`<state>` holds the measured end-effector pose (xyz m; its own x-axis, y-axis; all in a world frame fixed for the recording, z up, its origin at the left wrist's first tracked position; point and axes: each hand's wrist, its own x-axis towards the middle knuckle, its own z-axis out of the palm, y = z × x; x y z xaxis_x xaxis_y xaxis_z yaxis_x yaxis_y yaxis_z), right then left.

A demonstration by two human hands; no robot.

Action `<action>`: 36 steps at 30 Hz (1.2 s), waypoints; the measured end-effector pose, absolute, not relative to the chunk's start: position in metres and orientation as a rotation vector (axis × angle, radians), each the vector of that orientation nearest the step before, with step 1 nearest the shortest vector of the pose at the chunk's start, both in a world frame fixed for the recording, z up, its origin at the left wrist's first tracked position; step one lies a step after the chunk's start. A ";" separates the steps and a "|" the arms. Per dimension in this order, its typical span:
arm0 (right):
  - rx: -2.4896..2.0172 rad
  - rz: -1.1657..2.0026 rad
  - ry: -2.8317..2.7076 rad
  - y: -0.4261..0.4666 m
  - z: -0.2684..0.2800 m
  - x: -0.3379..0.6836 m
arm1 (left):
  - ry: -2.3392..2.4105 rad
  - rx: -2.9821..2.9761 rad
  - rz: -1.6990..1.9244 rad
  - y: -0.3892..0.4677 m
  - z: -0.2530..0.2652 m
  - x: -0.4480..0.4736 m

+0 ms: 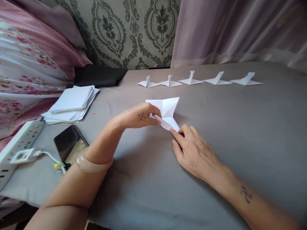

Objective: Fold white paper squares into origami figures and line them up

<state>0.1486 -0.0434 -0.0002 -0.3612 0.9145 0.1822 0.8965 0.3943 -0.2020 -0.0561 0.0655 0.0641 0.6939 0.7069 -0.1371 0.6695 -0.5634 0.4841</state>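
In the middle of the table lies a partly folded sheet of white paper (169, 107), with creases meeting near its centre and pointed corners spread out. My left hand (144, 115) comes over its left side, thumb and fingers pinched on the near folded edge. At the near right corner, my right hand (192, 148) has its fingertips on the same edge, fingers bent. Beyond them, several folded white paper figures (192, 80) stand in a row, each with a flat base and an upright middle part.
A stack of white paper (72, 100) lies at the left, before a black folded item (98, 76). Nearer are a dark phone (66, 140), a white charger with cable (26, 156) and a power strip (21, 147). Curtains (227, 28) hang behind the grey-covered table (251, 134).
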 end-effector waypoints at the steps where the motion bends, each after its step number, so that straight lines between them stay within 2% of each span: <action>1: -1.604 0.096 -2.397 -0.043 0.000 0.148 | 1.044 2.401 0.129 0.067 0.065 -0.058; 14: -1.632 -0.037 -2.463 -0.043 0.002 0.142 | 0.922 2.761 0.280 0.051 0.074 -0.048; 36: -1.643 -0.038 -2.440 -0.040 0.002 0.140 | 0.888 2.573 0.257 0.049 0.068 -0.038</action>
<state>0.1399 -0.0400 0.0018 -0.3624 0.9147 0.1786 0.9199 0.3819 -0.0894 -0.0377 0.0488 0.0679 0.7805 0.6238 0.0411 0.5491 -0.7156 0.4318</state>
